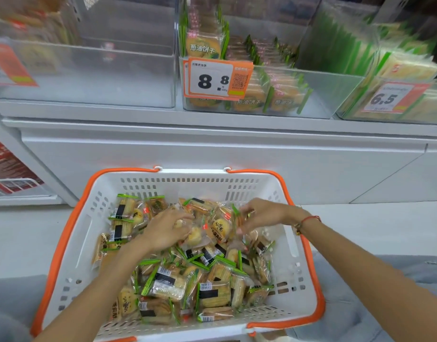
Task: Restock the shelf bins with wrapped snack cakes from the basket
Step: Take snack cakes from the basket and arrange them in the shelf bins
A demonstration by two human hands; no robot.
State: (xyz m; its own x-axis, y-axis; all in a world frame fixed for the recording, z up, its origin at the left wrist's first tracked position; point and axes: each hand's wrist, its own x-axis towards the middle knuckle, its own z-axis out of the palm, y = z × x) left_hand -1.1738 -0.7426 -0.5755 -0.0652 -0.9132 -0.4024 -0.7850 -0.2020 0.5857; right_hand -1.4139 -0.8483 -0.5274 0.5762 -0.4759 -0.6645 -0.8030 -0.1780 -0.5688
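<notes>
Shop aisle, white shelf unit w/ clear shelf bins (274,95) up top: middle one part-filled behind an 8.8 price tag (217,79), left bin (89,70) nearly bare. White basket w/ orange rim (72,218) sits on the floor right under them, prob. so packs lift straight up. Snack cakes (188,280) all loose in the basket, none in transit. Left hand (167,230) lies over the heap, fingers curled round a pack or two. Right hand (259,214) pinches a green-edged pack at the pile's far side. Looks like gathering a handful first.
</notes>
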